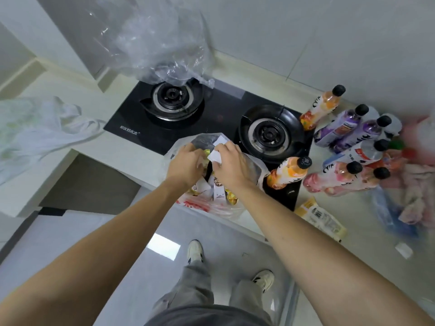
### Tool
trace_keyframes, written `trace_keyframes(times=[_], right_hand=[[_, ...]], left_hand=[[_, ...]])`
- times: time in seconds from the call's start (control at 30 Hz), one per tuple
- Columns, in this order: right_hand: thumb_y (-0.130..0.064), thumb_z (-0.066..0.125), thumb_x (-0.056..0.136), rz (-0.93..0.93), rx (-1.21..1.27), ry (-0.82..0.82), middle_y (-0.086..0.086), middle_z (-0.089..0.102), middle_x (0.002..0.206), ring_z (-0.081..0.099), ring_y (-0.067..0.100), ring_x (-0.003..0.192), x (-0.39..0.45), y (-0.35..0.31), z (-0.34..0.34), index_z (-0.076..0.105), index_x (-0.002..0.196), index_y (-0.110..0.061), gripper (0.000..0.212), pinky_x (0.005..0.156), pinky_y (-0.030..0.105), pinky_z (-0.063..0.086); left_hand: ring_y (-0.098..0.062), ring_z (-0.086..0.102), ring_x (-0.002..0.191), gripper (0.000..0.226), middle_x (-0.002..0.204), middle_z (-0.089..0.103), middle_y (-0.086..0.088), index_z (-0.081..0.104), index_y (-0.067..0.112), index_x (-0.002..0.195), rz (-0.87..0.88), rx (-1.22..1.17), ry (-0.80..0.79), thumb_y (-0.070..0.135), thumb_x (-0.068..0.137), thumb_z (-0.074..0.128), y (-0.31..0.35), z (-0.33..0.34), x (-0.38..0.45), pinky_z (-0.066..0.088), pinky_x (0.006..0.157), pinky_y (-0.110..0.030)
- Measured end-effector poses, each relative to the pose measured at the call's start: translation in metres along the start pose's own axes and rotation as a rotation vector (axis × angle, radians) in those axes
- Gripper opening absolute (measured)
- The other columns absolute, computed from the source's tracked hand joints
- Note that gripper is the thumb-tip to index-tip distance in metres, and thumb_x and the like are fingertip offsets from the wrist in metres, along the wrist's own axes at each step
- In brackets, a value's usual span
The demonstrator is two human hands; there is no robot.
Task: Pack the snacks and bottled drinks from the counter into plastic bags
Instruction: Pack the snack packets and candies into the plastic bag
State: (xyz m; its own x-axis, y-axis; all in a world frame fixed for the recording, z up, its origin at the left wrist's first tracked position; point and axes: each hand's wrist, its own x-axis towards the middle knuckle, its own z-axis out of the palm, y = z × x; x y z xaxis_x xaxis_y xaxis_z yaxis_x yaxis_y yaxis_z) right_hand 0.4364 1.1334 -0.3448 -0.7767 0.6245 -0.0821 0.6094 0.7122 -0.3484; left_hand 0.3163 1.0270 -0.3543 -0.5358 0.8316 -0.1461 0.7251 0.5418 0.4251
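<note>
- Step in hand: loading small wrapped snacks into the clear plastic bag with red print (211, 208), which sits at the front edge of the pale counter (131, 158), partly on the black glass two-burner gas hob (219, 114).
- Left hand (186, 161): fingers curled down into the bag mouth; whether they grip the film or a snack cannot be told.
- Right hand (229, 164): fingers pinch a small white packet (216, 156) over the bag opening.
- Bag contents visible: white and yellow snack wrappers; exact count not legible.
- Bottled drinks standing outside the bag: two orange-juice bottles (290, 171), two purple bottles (341, 127), two pink bottles (334, 176), one clear bottle with red label (363, 152). Seven visible in total.
- One flat yellow snack packet (322, 218) lies on the counter, near the bag's right.
- Judged next move: release the white packet inside, then reach right for the yellow packet or the nearest orange bottle, keeping the mouth held open.
</note>
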Motion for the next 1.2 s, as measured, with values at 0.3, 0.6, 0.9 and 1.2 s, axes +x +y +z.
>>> trace_keyframes(times=[0.3, 0.6, 0.9, 1.2], right_hand=[[-0.031, 0.063, 0.096, 0.024, 0.044, 0.074, -0.006, 0.056, 0.122, 0.051, 0.018, 0.12, -0.022, 0.01, -0.001, 0.061, 0.124, -0.025, 0.029, 0.088, 0.038, 0.05], [-0.015, 0.064, 0.091, 0.028, 0.221, 0.273, 0.004, 0.055, 0.113, 0.054, 0.025, 0.111, -0.115, 0.064, -0.025, 0.062, 0.11, -0.011, 0.02, 0.085, 0.04, 0.053], [-0.015, 0.064, 0.089, 0.267, 0.189, 0.276, 0.005, 0.058, 0.116, 0.055, 0.027, 0.112, -0.207, 0.188, -0.041, 0.063, 0.115, -0.012, 0.026, 0.086, 0.043, 0.052], [-0.019, 0.067, 0.088, 0.399, 0.197, 0.033, 0.007, 0.055, 0.128, 0.051, 0.029, 0.119, -0.243, 0.312, -0.039, 0.054, 0.132, -0.012, 0.047, 0.092, 0.049, 0.052]], left_hand=[[-0.03, 0.052, 0.114, 0.032, 0.122, 0.06, -0.006, 0.065, 0.016, 0.122, 0.116, 0.035, 0.079, 0.018, 0.091, 0.065, 0.006, -0.004, -0.019, 0.053, 0.088, -0.048], [-0.029, 0.053, 0.097, 0.031, 0.107, 0.058, -0.005, 0.065, 0.013, 0.118, 0.336, -0.015, 0.142, 0.013, 0.087, 0.067, 0.078, 0.012, -0.061, 0.049, 0.072, -0.041], [-0.029, 0.057, 0.102, 0.03, 0.109, 0.06, -0.006, 0.064, 0.013, 0.121, 0.477, -0.04, -0.051, 0.022, 0.093, 0.062, 0.197, 0.09, -0.09, 0.052, 0.075, -0.04], [-0.034, 0.06, 0.11, 0.048, 0.123, 0.06, -0.012, 0.043, 0.015, 0.136, 0.092, -0.012, -0.469, 0.04, 0.097, 0.056, 0.287, 0.189, -0.101, 0.053, 0.084, -0.044]])
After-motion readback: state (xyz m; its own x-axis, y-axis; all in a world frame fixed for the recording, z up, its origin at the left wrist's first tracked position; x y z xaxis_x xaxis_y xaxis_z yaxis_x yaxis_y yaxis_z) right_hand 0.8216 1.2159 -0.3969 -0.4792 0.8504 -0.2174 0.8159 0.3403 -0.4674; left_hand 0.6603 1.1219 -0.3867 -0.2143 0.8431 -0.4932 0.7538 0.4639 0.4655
